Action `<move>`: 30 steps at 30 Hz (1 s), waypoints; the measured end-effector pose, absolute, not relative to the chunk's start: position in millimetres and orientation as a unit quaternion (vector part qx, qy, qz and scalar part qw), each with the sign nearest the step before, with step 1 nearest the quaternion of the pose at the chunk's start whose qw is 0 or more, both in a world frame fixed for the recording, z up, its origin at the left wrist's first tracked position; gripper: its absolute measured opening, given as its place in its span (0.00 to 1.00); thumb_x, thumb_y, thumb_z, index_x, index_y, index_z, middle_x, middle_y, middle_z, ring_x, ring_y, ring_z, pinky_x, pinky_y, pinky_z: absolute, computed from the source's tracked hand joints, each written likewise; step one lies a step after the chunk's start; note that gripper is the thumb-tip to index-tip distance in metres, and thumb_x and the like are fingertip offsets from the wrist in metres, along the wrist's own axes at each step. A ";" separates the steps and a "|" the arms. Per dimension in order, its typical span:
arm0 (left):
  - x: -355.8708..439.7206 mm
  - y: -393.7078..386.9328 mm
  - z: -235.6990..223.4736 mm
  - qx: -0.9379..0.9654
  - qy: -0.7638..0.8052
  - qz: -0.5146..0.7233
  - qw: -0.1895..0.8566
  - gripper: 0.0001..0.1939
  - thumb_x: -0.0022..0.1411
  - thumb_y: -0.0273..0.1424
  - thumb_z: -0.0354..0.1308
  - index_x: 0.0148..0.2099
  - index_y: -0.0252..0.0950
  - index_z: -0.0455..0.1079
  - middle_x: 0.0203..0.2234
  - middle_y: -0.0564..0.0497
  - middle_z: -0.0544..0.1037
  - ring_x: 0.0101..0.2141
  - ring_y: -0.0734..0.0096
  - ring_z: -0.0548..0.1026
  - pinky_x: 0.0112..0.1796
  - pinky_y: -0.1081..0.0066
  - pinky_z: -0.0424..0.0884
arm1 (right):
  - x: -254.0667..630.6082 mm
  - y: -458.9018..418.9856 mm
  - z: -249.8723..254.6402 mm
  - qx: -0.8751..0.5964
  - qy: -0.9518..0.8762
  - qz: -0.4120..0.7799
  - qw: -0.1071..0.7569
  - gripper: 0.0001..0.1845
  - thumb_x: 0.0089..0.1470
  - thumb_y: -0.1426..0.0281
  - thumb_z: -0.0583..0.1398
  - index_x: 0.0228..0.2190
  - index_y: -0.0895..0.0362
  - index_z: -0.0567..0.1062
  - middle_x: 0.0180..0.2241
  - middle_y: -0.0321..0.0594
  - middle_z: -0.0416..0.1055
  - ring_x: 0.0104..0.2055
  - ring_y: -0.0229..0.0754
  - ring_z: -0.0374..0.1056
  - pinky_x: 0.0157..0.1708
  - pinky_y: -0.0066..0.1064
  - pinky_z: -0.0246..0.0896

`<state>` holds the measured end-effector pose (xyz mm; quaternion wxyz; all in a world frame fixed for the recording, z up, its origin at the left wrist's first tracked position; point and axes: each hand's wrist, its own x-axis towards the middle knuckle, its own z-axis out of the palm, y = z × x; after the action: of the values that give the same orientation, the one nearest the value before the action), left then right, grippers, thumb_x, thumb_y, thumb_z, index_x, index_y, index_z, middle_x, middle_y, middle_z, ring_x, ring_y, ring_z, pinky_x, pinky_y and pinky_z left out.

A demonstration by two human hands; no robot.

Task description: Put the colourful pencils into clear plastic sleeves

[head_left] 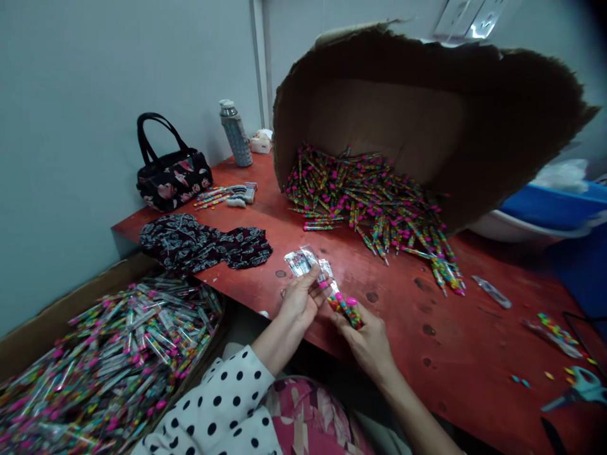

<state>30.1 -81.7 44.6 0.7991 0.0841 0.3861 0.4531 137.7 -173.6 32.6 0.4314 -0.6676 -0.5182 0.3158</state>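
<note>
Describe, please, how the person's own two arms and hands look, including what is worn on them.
The left arm wears a white sleeve with round black dots, ending on the forearm. The left hand has no glove. The right forearm shows no sleeve within the picture, and the right hand is also gloveless. No watch is visible.

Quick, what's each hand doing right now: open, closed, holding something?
Left hand: closed, apparently pinching shiny wrappers.
Right hand: closed, holding pink-capped, colourful tubes.
</note>
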 end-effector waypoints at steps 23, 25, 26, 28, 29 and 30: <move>32.7 -110.2 41.2 0.250 0.331 0.472 0.778 0.11 0.47 0.34 0.63 0.29 0.31 0.68 0.22 0.52 0.73 0.18 0.76 0.69 0.20 0.74 0.67 | 132.4 -161.7 30.8 -0.558 -0.313 0.526 0.561 0.16 0.41 0.63 0.65 0.30 0.56 0.67 0.18 0.30 0.67 0.14 0.30 0.57 0.12 0.20 0.48; 36.4 -114.4 40.9 0.257 0.327 0.458 0.786 0.12 0.48 0.35 0.63 0.29 0.32 0.68 0.20 0.53 0.72 0.14 0.77 0.67 0.16 0.74 0.64 | 130.8 -157.5 32.9 -0.552 -0.319 0.524 0.564 0.16 0.41 0.63 0.65 0.30 0.56 0.67 0.19 0.31 0.68 0.14 0.30 0.58 0.12 0.21 0.48; 37.6 -115.7 41.1 0.256 0.329 0.459 0.784 0.12 0.48 0.36 0.63 0.29 0.32 0.68 0.20 0.53 0.72 0.14 0.77 0.66 0.15 0.74 0.64 | 129.8 -155.5 34.4 -0.551 -0.323 0.525 0.562 0.16 0.42 0.63 0.65 0.31 0.56 0.67 0.19 0.31 0.68 0.14 0.30 0.58 0.12 0.21 0.48; 35.0 -115.8 43.6 0.249 0.336 0.468 0.778 0.12 0.47 0.35 0.64 0.28 0.31 0.68 0.19 0.53 0.72 0.16 0.77 0.68 0.17 0.75 0.65 | 128.3 -152.8 37.0 -0.554 -0.333 0.526 0.552 0.16 0.42 0.63 0.65 0.31 0.56 0.67 0.19 0.31 0.68 0.15 0.31 0.59 0.12 0.21 0.49; 29.8 -114.7 46.0 0.242 0.342 0.479 0.771 0.11 0.46 0.34 0.64 0.28 0.31 0.69 0.20 0.53 0.73 0.17 0.77 0.69 0.19 0.75 0.66 | 128.5 -152.1 37.8 -0.557 -0.340 0.526 0.545 0.16 0.42 0.63 0.65 0.31 0.56 0.67 0.19 0.31 0.68 0.15 0.31 0.59 0.12 0.21 0.49; 21.2 -113.0 49.0 0.230 0.349 0.501 0.758 0.11 0.44 0.34 0.65 0.28 0.32 0.69 0.20 0.53 0.74 0.19 0.77 0.70 0.21 0.76 0.67 | 129.7 -151.6 38.2 -0.562 -0.349 0.524 0.536 0.15 0.42 0.62 0.65 0.31 0.56 0.67 0.18 0.31 0.68 0.15 0.32 0.59 0.13 0.22 0.49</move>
<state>21.2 -113.0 49.0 0.7582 0.2296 0.3489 0.5007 129.7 -151.6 38.2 0.5363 -0.5620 -0.3487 0.5243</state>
